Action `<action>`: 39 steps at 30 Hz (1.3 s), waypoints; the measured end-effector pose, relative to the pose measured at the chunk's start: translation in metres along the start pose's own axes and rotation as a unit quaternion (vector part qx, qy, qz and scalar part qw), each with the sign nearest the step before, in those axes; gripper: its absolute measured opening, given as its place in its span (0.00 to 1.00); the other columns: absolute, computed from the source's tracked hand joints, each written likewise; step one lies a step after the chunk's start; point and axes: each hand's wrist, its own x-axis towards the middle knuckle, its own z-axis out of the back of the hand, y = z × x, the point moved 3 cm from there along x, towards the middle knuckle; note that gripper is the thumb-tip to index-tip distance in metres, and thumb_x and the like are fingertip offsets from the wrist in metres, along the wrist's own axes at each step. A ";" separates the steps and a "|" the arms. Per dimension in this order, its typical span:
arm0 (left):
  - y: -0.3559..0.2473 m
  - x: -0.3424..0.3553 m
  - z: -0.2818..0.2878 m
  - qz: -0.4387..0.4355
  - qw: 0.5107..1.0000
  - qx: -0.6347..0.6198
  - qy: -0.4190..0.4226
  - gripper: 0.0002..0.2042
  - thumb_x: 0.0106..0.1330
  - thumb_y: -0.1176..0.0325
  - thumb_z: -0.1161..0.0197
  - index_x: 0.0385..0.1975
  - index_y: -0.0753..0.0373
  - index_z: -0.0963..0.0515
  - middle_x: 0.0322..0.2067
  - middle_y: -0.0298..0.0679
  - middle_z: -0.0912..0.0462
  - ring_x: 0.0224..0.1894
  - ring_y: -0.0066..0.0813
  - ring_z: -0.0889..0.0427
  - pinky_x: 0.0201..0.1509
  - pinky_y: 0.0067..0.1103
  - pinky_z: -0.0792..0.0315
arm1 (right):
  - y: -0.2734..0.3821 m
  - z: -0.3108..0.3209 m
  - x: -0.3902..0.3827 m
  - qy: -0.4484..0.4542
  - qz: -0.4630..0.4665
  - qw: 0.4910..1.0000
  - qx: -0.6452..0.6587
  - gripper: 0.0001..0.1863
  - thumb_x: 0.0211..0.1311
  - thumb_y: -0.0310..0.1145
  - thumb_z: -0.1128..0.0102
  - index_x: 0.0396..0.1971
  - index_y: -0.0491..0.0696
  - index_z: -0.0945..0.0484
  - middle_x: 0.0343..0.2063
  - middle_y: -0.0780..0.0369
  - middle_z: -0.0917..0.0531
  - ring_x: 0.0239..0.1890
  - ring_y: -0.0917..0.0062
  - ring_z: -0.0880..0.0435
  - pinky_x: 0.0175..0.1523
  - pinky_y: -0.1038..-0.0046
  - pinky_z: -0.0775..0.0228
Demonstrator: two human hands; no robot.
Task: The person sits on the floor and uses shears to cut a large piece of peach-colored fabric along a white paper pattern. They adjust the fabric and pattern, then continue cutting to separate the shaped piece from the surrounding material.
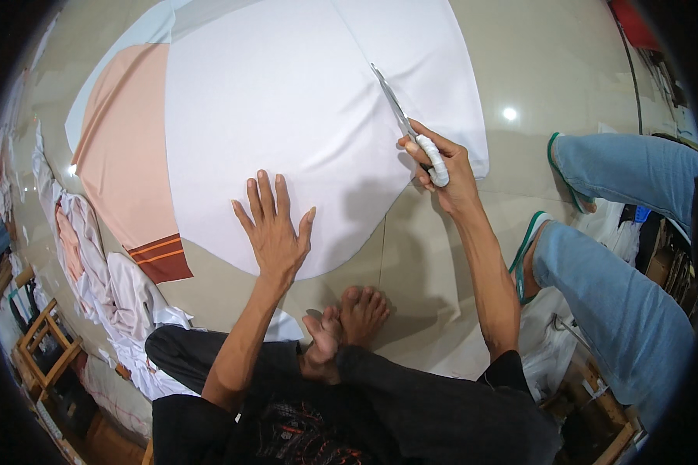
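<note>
Our black shirt [302,434] fills the lower edge, its reddish print too dim to make out. Our left hand [274,236] lies palm down, fingers spread wide, hiding part of the smooth white cloth [264,101] laid on the glossy tiled floor [558,70], its top edge out of view. Our right hand [456,180] grips metal scissors [393,101] by a handle [433,157] wrapped in white, over the cloth's right half; we cannot tell whether the faint line [353,32] beyond their tips is cut or crease. Peach cloth [128,147] with a striped rust band [163,268] adjoins at left. At right, a person's denim legs [616,287] are cut off.
</note>
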 end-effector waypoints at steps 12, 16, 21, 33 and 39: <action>-0.002 0.001 0.002 -0.002 1.000 0.000 0.008 0.39 0.78 0.45 0.46 0.81 0.61 0.45 0.83 0.51 0.54 0.85 0.51 0.62 0.82 0.58 0.71 | 0.004 -0.009 0.010 -0.007 0.010 1.000 -0.018 0.29 0.65 0.25 0.27 0.66 0.38 0.22 0.38 0.60 0.12 0.18 0.88 0.28 0.20 0.82 0.38; -0.002 0.001 0.005 -0.004 1.000 0.000 0.008 0.39 0.78 0.45 0.45 0.80 0.63 0.44 0.83 0.52 0.54 0.85 0.52 0.61 0.82 0.58 0.71 | 0.007 -0.012 0.022 0.009 0.009 1.000 0.016 0.28 0.68 0.23 0.33 0.67 0.37 0.24 0.38 0.59 0.12 0.18 0.88 0.28 0.19 0.81 0.38; -0.002 0.002 0.003 -0.001 1.000 -0.006 0.007 0.40 0.76 0.44 0.42 0.80 0.61 0.43 0.83 0.50 0.53 0.85 0.49 0.62 0.82 0.58 0.72 | 0.012 -0.019 0.035 0.014 0.025 0.999 0.017 0.26 0.69 0.21 0.39 0.67 0.36 0.24 0.37 0.58 0.13 0.19 0.87 0.28 0.20 0.82 0.38; -0.002 0.003 0.006 0.003 1.000 -0.006 0.011 0.39 0.76 0.43 0.43 0.80 0.61 0.42 0.83 0.50 0.53 0.85 0.49 0.62 0.83 0.57 0.72 | 0.029 -0.029 0.046 0.006 0.031 0.999 -0.006 0.26 0.68 0.20 0.43 0.66 0.34 0.24 0.39 0.56 0.11 0.16 0.86 0.29 0.19 0.82 0.39; -0.001 0.002 0.005 0.001 1.000 -0.009 0.011 0.40 0.76 0.43 0.44 0.80 0.61 0.42 0.83 0.50 0.54 0.85 0.49 0.62 0.83 0.57 0.73 | 0.033 -0.035 0.066 0.014 0.044 0.999 -0.013 0.25 0.70 0.21 0.41 0.67 0.34 0.25 0.38 0.56 0.11 0.17 0.86 0.29 0.18 0.82 0.38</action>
